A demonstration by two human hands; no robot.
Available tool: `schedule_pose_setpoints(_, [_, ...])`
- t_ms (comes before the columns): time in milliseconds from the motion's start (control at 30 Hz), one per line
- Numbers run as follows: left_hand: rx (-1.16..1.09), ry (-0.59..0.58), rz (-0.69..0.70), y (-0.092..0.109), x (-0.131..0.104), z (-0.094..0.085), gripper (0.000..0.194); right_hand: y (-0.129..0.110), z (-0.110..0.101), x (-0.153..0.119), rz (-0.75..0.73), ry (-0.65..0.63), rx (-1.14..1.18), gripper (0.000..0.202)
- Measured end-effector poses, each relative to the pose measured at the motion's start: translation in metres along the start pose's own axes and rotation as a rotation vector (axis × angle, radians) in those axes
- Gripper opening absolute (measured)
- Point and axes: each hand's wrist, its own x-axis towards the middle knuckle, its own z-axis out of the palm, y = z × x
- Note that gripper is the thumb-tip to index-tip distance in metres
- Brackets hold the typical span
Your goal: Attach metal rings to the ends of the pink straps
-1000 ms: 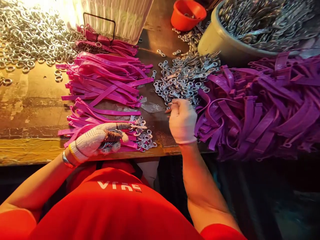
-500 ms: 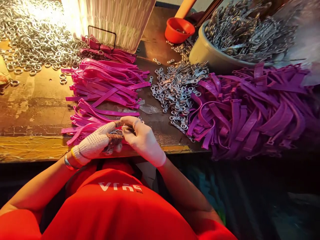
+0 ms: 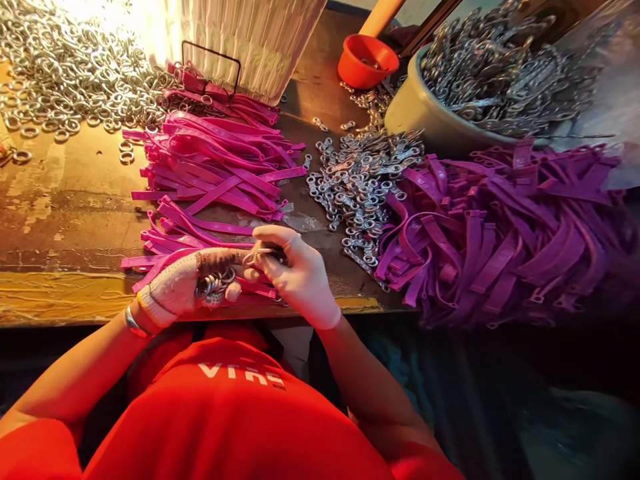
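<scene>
My left hand (image 3: 183,287), in a white glove with stained fingers, is closed around several metal rings (image 3: 216,285) in its palm. Its fingertips meet those of my right hand (image 3: 300,273), which wears a thin white glove and pinches a small metal piece (image 3: 253,257); its exact shape is too small to tell. Both hands are over the front edge of the table, above a small group of pink straps (image 3: 183,230). More pink straps (image 3: 220,160) lie in a bundle just behind.
Metal rings (image 3: 75,73) are heaped at the back left beside a clear ribbed panel (image 3: 260,40). Small metal links (image 3: 355,187), a red cup (image 3: 367,60), a tub (image 3: 420,100) of metal parts and purple straps (image 3: 500,227) lie to the right.
My left hand has turned so that the rings in its palm show more. My right hand has shifted slightly right, and the camera view has moved a little.
</scene>
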Motion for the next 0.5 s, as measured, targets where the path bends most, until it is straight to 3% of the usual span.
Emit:
schedule_pose_setpoints(100, [-0.102,-0.065,-0.115,0.000,0.007,0.000,0.033,0.003,0.001,0.004,-0.050,0.023,-0.069,0.025])
schedule_pose_setpoints(233, [0.004,-0.040,-0.050,-0.004,0.013,0.003,0.037,0.004,0.006,0.006,-0.166,-0.004,-0.257,0.021])
schedule_pose_setpoints(400, [0.159,0.124,0.044,-0.003,0.010,0.005,0.039,-0.002,-0.001,0.003,-0.080,0.001,-0.406,0.025])
schedule_pose_setpoints(500, [0.249,0.215,0.084,0.000,0.009,0.008,0.036,-0.006,-0.003,0.003,-0.115,-0.074,-0.425,0.031])
